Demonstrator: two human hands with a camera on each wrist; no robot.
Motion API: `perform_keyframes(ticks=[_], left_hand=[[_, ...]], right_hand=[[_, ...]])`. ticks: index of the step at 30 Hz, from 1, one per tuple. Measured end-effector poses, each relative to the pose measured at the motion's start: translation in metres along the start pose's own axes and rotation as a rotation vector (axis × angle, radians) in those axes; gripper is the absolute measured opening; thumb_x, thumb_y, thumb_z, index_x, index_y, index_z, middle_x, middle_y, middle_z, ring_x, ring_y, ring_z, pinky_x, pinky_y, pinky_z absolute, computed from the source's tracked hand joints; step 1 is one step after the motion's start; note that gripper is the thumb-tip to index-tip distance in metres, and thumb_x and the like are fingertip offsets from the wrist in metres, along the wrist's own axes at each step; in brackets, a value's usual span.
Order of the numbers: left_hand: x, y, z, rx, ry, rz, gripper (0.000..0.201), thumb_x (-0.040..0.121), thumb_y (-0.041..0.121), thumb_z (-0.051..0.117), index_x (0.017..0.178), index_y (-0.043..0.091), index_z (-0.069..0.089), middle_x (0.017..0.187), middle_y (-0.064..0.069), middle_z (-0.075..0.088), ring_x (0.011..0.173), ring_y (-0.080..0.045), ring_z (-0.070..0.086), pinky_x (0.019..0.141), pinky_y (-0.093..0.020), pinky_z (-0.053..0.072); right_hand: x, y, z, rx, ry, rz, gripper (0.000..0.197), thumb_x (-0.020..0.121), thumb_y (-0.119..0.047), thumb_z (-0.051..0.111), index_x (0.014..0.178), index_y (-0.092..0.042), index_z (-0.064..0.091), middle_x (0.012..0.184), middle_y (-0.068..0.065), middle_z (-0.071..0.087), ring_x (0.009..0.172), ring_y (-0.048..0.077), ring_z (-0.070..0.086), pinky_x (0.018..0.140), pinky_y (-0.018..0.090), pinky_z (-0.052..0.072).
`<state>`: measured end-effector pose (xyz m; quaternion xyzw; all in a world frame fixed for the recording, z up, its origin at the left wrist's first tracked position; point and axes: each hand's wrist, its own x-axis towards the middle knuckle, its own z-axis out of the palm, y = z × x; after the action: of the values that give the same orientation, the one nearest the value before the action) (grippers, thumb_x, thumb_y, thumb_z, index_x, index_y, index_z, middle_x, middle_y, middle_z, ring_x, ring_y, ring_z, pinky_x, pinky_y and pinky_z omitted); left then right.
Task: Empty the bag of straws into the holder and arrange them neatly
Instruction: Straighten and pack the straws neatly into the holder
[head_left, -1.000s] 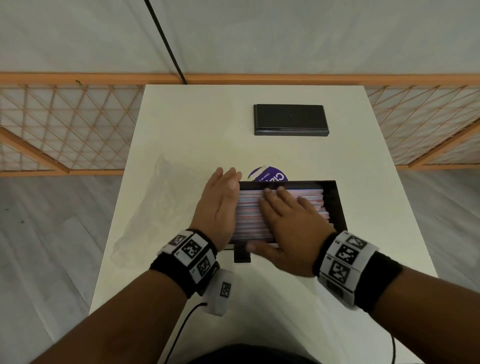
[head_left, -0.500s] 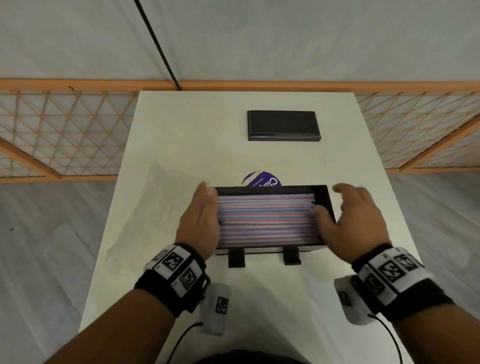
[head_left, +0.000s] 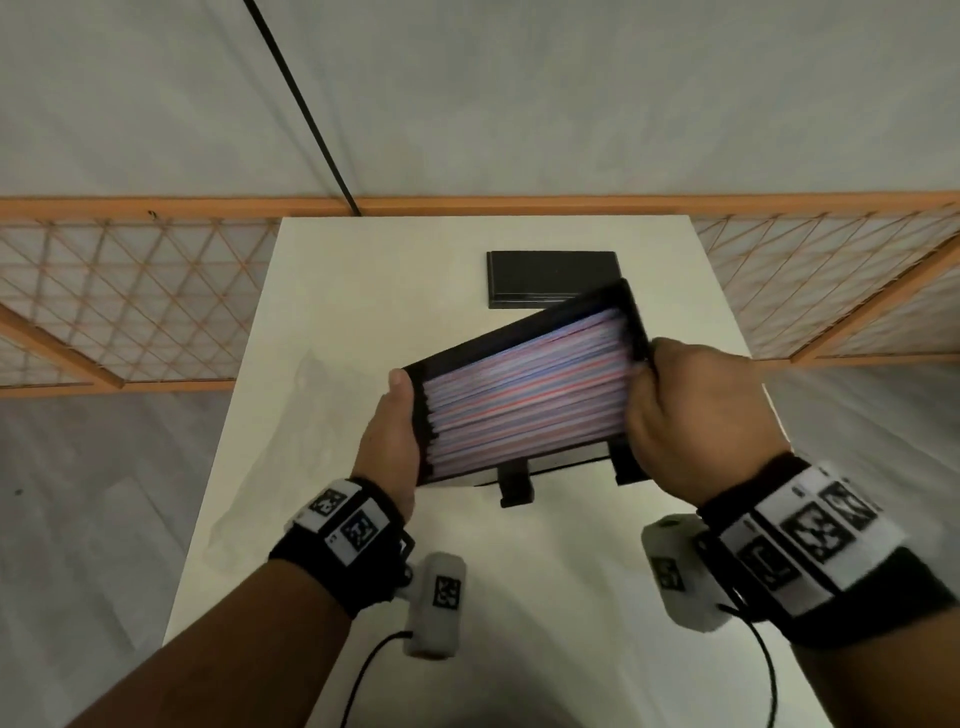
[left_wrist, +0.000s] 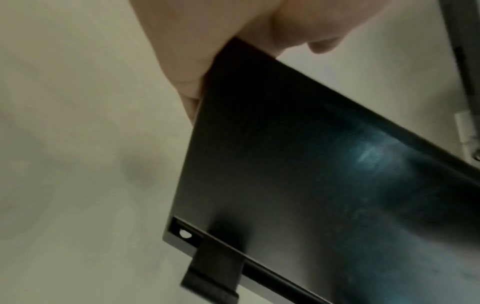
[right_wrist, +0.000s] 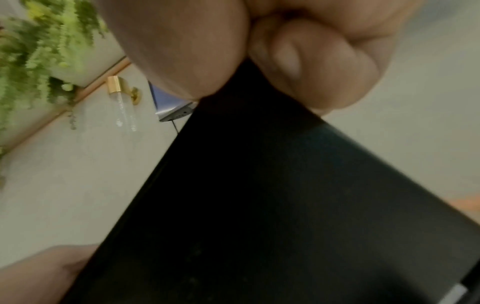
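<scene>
The black straw holder (head_left: 519, 332) is lifted off the white table (head_left: 519, 597) and tilted, its right end raised and turned away. It is packed with striped pink, blue and white straws (head_left: 524, 395) lying lengthwise. My left hand (head_left: 392, 441) grips the holder's left end, thumb on the rim. My right hand (head_left: 691, 410) grips the right end with curled fingers. The wrist views show the holder's dark underside (left_wrist: 311, 185) (right_wrist: 259, 205) and the holding fingers (left_wrist: 187, 82) (right_wrist: 311, 67). The clear, empty-looking bag (head_left: 291, 415) lies flat on the table to the left.
A black rectangular lid (head_left: 550, 278) lies at the table's far middle. An orange lattice fence (head_left: 130, 291) runs behind and beside the table. A black cable (head_left: 301, 104) crosses the wall. Grey floor surrounds the table.
My right hand left the top of the straws and took the holder's right end. Both hands then lifted the holder off the table and tilted it, right end up and away.
</scene>
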<state>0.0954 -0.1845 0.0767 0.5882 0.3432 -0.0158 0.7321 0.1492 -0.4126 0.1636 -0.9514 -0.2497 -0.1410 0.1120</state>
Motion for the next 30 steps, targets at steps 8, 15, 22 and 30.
perform_keyframes(ticks=[8, 15, 22, 30], left_hand=[[0.000, 0.005, -0.002, 0.143, -0.038, 0.028, 0.092, 0.070, 0.097, 0.029, 0.123, 0.031, 0.064, 0.121, -0.001, 0.071, 0.113, -0.022, 0.067, 0.103, -0.051, 0.050], [0.006, -0.013, -0.003, 0.406, -0.063, 0.053, 0.118, 0.047, 0.110, 0.016, 0.130, 0.034, 0.053, 0.128, 0.000, 0.062, 0.120, -0.025, 0.058, 0.112, -0.052, 0.039], [-0.002, 0.003, 0.001, 0.477, -0.043, 0.074, 0.108, 0.064, 0.099, 0.016, 0.131, 0.022, 0.050, 0.125, -0.001, 0.059, 0.116, -0.025, 0.056, 0.110, -0.049, 0.039], [-0.001, 0.024, -0.002, 0.287, 0.217, 0.323, 0.048, 0.098, 0.060, 0.030, 0.091, 0.023, 0.060, 0.091, 0.001, 0.066, 0.081, -0.021, 0.061, 0.077, -0.044, 0.049]], right_hand=[[-0.013, 0.029, 0.039, 0.248, -0.158, 0.388, 0.032, 0.099, -0.018, 0.047, 0.074, 0.000, 0.055, 0.063, 0.012, 0.052, 0.069, 0.042, 0.056, 0.059, 0.035, 0.018], [-0.044, 0.038, 0.074, 0.378, -0.353, 0.599, 0.030, 0.100, -0.025, 0.044, 0.084, -0.005, 0.060, 0.074, 0.012, 0.065, 0.065, 0.038, 0.064, 0.065, 0.043, 0.054], [-0.044, 0.043, 0.067, 0.362, -0.416, 0.669, 0.026, 0.095, -0.033, 0.058, 0.110, -0.013, 0.063, 0.071, 0.000, 0.064, 0.065, 0.021, 0.060, 0.062, 0.029, 0.043], [0.000, 0.005, 0.058, 0.912, -0.453, 0.828, 0.024, 0.086, -0.029, 0.069, 0.072, -0.012, 0.059, 0.059, 0.011, 0.063, 0.057, 0.032, 0.065, 0.067, 0.050, 0.059]])
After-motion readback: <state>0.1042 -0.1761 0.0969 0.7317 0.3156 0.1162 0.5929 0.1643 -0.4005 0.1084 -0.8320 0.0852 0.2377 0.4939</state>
